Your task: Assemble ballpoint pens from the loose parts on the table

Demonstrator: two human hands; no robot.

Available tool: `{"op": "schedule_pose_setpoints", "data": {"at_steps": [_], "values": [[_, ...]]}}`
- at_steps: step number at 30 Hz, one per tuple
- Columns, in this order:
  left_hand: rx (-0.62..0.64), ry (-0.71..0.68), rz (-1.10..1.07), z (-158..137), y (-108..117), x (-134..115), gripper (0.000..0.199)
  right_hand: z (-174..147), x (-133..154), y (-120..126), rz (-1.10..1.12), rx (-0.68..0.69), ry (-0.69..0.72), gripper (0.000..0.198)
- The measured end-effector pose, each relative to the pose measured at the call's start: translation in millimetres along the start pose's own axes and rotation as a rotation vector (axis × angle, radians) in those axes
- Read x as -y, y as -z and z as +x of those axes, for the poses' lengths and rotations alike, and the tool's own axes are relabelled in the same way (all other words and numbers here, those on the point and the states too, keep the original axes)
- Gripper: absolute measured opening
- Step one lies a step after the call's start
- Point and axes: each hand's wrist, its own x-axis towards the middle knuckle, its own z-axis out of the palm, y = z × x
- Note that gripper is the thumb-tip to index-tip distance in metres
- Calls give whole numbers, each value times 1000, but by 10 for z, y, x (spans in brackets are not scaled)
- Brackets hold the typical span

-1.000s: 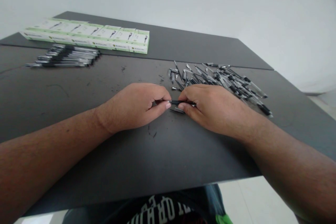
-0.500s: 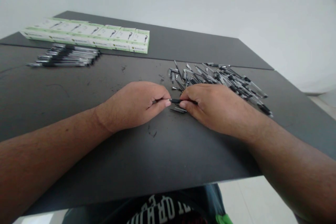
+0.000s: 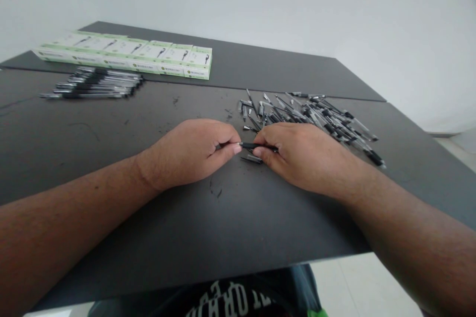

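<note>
Nearest, at the bottom edge, is a lap with a dark garment [image 3: 226, 304] bearing pale lettering; above it spreads a dark grey table [image 3: 208, 237], with both bare forearms reaching in over it from the lower corners.

Near the middle, the left hand [image 3: 193, 151] and the right hand [image 3: 305, 158] face each other, fingertips close but apart; between them, just above the tabletop, lies a slim black pen piece [image 3: 249, 145], roughly level; the left thumb and forefinger are pinched on its pale-tipped end, the right thumb and forefinger are pinched on its dark length; the other fingers are curled out of sight, so I cannot tell how they sit.

The piece looks light and stiff, its dark part perhaps a grippy sleeve, its pale tip probably smoother and easier to lose; a pinch near each end, kept in line, should suit it better than bending force.

Just below the right fingertips lie a few small loose parts [image 3: 251, 159]; beyond that hand is a jumbled heap of pen parts [image 3: 334, 121]; farther left, a bundle of pens [image 3: 96, 84]; behind them, a row of white-and-green boxes [image 3: 148, 59]; last, a pale wall [image 3: 260, 0].
</note>
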Motion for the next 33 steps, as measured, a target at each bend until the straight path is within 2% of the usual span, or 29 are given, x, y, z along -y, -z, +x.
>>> {"op": "schedule_pose_setpoints", "data": {"at_steps": [4, 9, 15, 17, 20, 26, 33], "values": [[-1, -1, 5, 4, -10, 5, 41, 8, -4, 6, -15, -33, 1, 17], [7, 0, -2, 3, -13, 11, 44, 4, 2, 4, -24, 16, -4, 22], [1, 0, 3, 13, -12, 4, 42, 4, -3, 10, -15, -43, 10, 18], [5, -2, 9, 8, -9, 7, 42, 10, 5, 17, -35, -16, 4, 16], [8, -5, 10, -3, -4, 12, 43, 11, 14, 22, -40, 24, -10, 23], [-2, -11, 4, -5, -2, 12, 41, -3, -7, 14, -25, -42, 17, 21], [5, -2, 2, -2, -2, 3, 41, 7, 16, 26, -37, 12, 5, 21]]}}
